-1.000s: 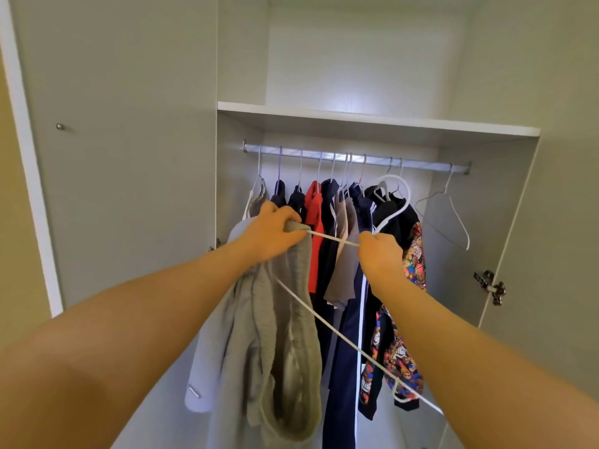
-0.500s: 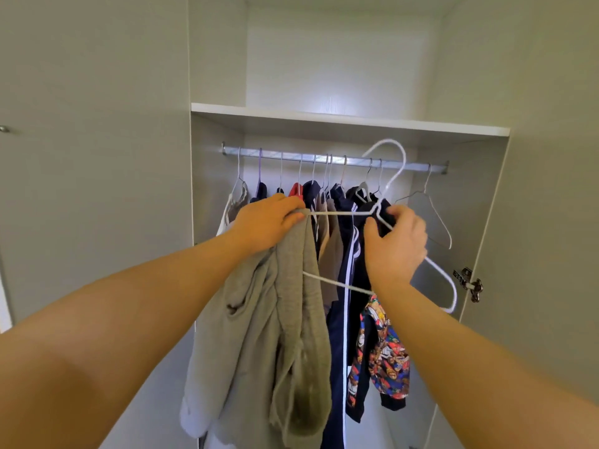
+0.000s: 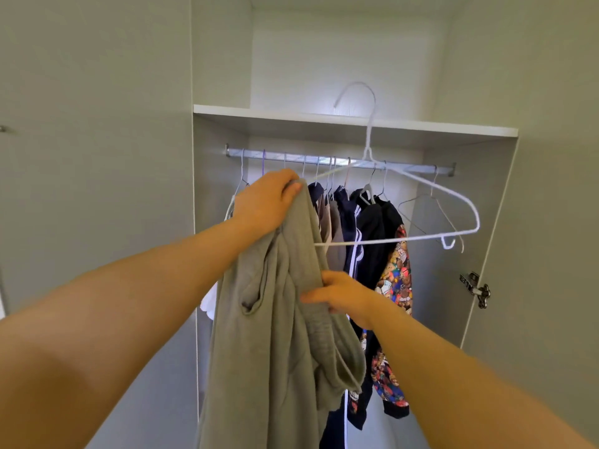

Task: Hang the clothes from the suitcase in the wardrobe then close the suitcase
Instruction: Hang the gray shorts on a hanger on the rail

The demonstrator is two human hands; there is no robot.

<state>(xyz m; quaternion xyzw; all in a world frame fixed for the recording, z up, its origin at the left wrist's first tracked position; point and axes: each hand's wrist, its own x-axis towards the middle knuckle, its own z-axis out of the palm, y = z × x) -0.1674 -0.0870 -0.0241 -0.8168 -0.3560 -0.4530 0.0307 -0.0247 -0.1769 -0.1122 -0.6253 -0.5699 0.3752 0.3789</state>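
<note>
Ahead of both hands, the open wardrobe [image 3: 453,254] is faced, with its shelf [image 3: 421,124] above them. Between the hands a grey garment [image 3: 269,335] is held up. Its top edge is bunched in the left hand [image 3: 265,205], whose fingers are curled tight over the cloth. A fold lower down is pinched between the thumb and curled fingers of the right hand [image 3: 343,296]. The cloth is judged to be carried high by the one hand so that it can be drawn straight by the other.

Up and to the right of the left hand a white hanger [image 3: 389,240] is seen, tilted, with its hook raised above the shelf edge. Its near shoulder runs in under the left fingers and is hidden by cloth, so it appears to be gripped along with the garment. The far shoulder and bottom bar are bare, so the dressing of the hanger is judged unfinished and the hanging not yet begun. The suitcase is not in view.

Beyond the hands, hung clothes [image 3: 372,228] are packed along the left and middle of the rail [image 3: 415,168]. That crowd would have to be avoided by the hook. A freer stretch lies farther right of the right hand, where an empty wire hanger [image 3: 432,189] is hung. A door hinge [image 3: 475,288] is fixed lower, at the far right.
</note>
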